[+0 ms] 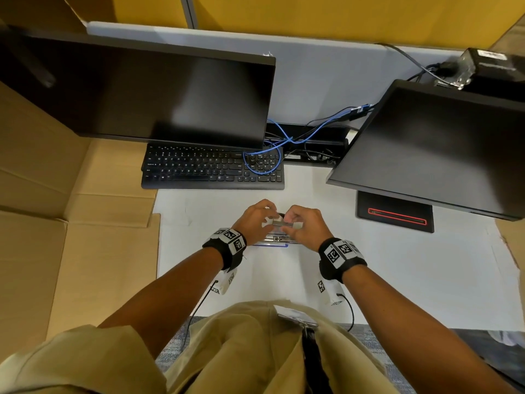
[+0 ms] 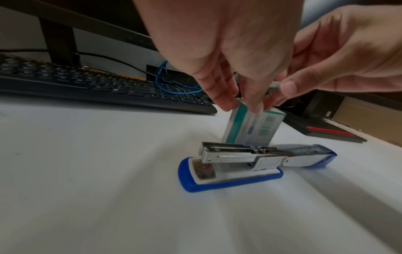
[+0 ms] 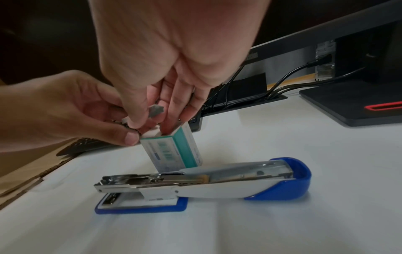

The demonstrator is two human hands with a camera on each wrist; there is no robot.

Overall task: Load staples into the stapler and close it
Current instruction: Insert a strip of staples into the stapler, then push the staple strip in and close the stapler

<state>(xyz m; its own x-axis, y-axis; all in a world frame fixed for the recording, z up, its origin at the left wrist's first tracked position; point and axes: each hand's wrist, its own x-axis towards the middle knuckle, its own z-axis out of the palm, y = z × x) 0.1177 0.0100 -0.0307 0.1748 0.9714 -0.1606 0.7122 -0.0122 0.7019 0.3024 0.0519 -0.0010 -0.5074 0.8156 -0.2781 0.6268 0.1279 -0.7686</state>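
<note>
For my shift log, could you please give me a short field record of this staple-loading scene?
Stapler: opened out flat on the white desk, top swung back
Staple box: just behind the stapler, under both hands
Staple strip: held above the box
Left hand: pinches one end of the strip
Right hand: pinches the other end
Status: strip not yet in stapler; stapler open

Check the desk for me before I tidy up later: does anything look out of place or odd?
One thing: a blue network cable loops loosely over the right end of the keyboard, lying on its keys. The stapler lies hinged fully open, which suits loading, and nothing looks spilled or damaged.
</note>
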